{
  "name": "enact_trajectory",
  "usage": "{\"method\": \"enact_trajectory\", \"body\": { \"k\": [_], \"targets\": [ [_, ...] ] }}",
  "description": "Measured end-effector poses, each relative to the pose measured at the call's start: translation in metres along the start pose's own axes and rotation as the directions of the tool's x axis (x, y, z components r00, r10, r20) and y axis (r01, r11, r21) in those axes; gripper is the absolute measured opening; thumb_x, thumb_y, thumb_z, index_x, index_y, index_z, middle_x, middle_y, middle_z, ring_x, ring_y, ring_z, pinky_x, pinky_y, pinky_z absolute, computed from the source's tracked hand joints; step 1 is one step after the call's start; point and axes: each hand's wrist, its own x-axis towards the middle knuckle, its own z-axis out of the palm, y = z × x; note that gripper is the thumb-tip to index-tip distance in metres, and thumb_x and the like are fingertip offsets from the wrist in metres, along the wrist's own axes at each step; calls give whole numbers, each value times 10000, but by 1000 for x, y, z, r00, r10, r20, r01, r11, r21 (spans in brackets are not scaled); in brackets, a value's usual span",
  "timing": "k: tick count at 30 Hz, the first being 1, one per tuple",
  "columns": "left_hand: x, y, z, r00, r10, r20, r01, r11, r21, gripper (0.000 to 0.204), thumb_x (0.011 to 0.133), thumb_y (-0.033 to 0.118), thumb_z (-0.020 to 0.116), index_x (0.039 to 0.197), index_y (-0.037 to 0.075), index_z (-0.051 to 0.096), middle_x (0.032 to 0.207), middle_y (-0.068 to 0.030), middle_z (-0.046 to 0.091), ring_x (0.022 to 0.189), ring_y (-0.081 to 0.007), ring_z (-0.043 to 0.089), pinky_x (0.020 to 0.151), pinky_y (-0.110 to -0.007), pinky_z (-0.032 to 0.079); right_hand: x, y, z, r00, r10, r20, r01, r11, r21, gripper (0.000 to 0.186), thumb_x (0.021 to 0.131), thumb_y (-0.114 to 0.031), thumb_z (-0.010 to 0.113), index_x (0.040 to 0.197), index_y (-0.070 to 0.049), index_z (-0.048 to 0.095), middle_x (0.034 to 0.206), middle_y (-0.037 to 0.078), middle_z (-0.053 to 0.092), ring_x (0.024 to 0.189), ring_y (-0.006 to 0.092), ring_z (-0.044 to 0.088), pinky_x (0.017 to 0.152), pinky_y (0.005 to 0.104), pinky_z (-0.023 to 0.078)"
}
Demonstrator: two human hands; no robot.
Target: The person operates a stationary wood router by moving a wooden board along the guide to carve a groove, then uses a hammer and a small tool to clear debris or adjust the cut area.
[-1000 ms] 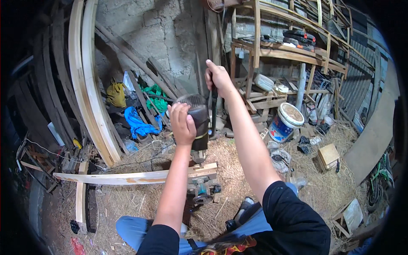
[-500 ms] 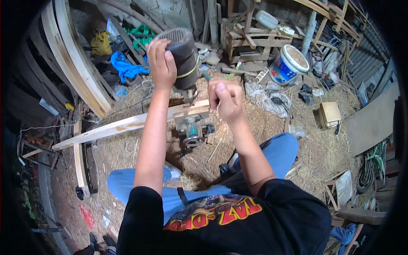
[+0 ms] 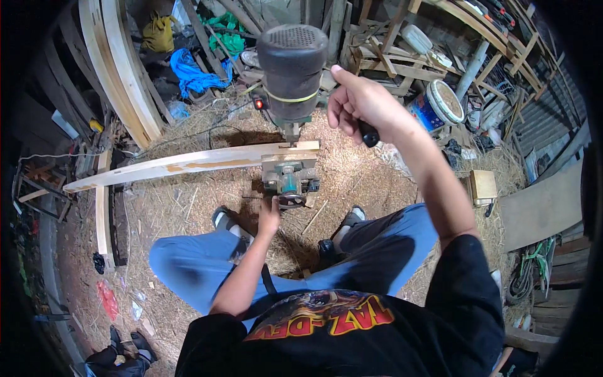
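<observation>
In front of me stands a mortising-type machine with a dark motor (image 3: 293,69) on top. A red light glows on its switch (image 3: 259,103). Below its tool, a long pale wooden beam (image 3: 207,160) lies in the vise (image 3: 289,164) and stretches away to the left. My left hand (image 3: 270,217) is at the vise's handwheel (image 3: 292,200), its fingers at the rim and partly hidden. To the right of the motor, my right hand (image 3: 367,107) curls round a lever handle whose black end (image 3: 369,136) sticks out below the palm; the thumb points up.
Wood shavings and straw cover the floor round my feet. A blue-and-white bucket (image 3: 440,103) stands at the back right, with a wooden box (image 3: 482,187) nearer. Curved planks (image 3: 116,69) lean at the left. Another person's feet (image 3: 132,345) show at the lower left.
My left hand has come down from the motor to the handwheel. My right hand has moved up and right. The lit switch now shows, and the view has shifted.
</observation>
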Motion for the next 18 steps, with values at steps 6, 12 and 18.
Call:
{"method": "enact_trajectory", "body": {
  "k": [6,12,18],
  "targets": [
    [7,4,5,982,-173,73,143,941,308,884,922,779,452,1329,3,567,1375,-288,577,1167,-486,610,1006,-512,465,15,14,8,924,-366,-107,225,751,-621,519,1064,-420,475,1045,63,665,757,84,621,621,158,617,591,287,503],
    [20,-6,-1,881,-365,300,269,910,317,1145,834,921,355,1467,-31,420,1303,-321,635,1287,-489,561,1101,-536,408,12,-8,23,719,643,-264,-656,753,49,354,1020,-236,535,1270,13,509,1050,152,642,777,233,695,598,349,585],
    [24,-22,12,951,-213,225,159,959,236,861,929,740,519,1201,-76,509,1082,-378,679,1088,-527,649,938,-547,500,38,-12,14,470,826,-312,-842,525,122,295,1036,-355,559,850,-132,505,615,-20,467,446,115,422,379,292,326]
  ]
}}
